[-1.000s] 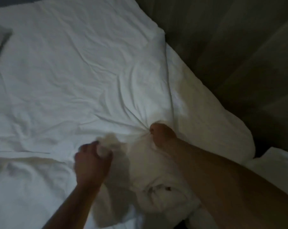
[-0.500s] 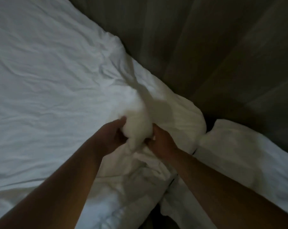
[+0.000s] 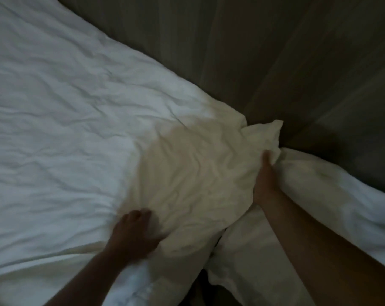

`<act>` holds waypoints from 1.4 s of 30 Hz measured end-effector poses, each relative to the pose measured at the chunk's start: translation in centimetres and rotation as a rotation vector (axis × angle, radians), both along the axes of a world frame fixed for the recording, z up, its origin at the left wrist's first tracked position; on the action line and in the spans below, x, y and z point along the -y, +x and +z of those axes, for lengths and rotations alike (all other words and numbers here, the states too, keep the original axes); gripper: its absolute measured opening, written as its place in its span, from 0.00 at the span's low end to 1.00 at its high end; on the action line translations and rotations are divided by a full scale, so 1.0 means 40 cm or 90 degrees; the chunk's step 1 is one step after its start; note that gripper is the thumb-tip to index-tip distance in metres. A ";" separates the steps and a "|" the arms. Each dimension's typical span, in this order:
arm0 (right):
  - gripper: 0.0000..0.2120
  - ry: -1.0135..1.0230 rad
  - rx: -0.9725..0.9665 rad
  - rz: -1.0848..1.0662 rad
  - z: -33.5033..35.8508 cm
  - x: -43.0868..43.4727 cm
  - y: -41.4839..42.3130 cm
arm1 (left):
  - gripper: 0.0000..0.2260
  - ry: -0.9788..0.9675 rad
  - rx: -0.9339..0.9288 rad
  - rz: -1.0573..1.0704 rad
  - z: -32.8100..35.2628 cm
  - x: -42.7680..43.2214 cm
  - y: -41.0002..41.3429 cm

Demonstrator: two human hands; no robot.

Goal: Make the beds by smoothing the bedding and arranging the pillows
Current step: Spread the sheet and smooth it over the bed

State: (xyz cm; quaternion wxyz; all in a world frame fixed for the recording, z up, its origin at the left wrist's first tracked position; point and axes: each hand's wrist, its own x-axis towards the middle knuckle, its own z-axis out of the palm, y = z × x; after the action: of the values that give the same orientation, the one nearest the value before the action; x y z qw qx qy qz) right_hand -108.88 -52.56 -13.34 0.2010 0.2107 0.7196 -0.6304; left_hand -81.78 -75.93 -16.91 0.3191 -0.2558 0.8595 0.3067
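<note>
Left hand (image 3: pixel 134 234): lay open and flat on the duvet (image 3: pixel 76 133), pinning its corner so it stayed spread.
Right hand (image 3: pixel 265 180): grip closed on the duvet's edge at the bed's side, likely to pull it taut.
Second bed (image 3: pixel 333 195): just beside.

Two bare hands were in view: the left hand (image 3: pixel 135 234) lay at the near edge of the bed, and the right hand (image 3: pixel 265 177) was at its right corner. One wide, wrinkled white cloth duvet (image 3: pixel 72 120) covered the bed. One puffy cream-white cloth pillow (image 3: pixel 193 173) lay between the two hands. One second white bedding piece (image 3: pixel 333 195) lay just beside it on the right; it could not be told if this was a pillow. One dark wall (image 3: pixel 275 51) stood behind the bed.
</note>
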 end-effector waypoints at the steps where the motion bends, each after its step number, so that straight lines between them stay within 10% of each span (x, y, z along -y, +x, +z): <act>1: 0.39 0.129 -0.057 0.050 -0.005 0.001 0.010 | 0.37 -0.037 -0.050 -0.070 -0.033 -0.022 0.018; 4: 0.44 0.659 -0.184 0.237 -0.030 0.018 0.060 | 0.34 -0.153 -0.069 -0.153 -0.068 -0.066 0.068; 7: 0.39 0.844 -0.366 0.493 -0.008 0.074 0.142 | 0.32 -0.102 -0.090 -0.151 -0.048 -0.047 0.059; 17: 0.16 0.394 -0.443 0.940 -0.026 0.368 0.472 | 0.19 -0.071 -0.176 0.338 0.124 0.221 0.270; 26: 0.27 0.291 -0.400 1.254 0.042 0.712 0.850 | 0.17 -0.297 -0.129 0.614 0.173 0.432 0.754; 35: 0.33 0.296 -0.516 1.350 0.026 0.978 1.261 | 0.29 -0.532 0.006 0.639 0.151 0.596 1.255; 42: 0.48 0.407 -0.588 1.170 -0.105 1.144 1.629 | 0.40 -0.531 0.017 0.526 0.128 0.849 1.556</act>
State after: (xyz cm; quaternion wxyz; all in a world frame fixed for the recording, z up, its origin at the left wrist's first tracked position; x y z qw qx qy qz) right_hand -43.73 -98.31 -17.53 0.2422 -0.6264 0.7399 -0.0390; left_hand -19.55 -109.89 -11.80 0.0561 -0.6771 0.7328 0.0384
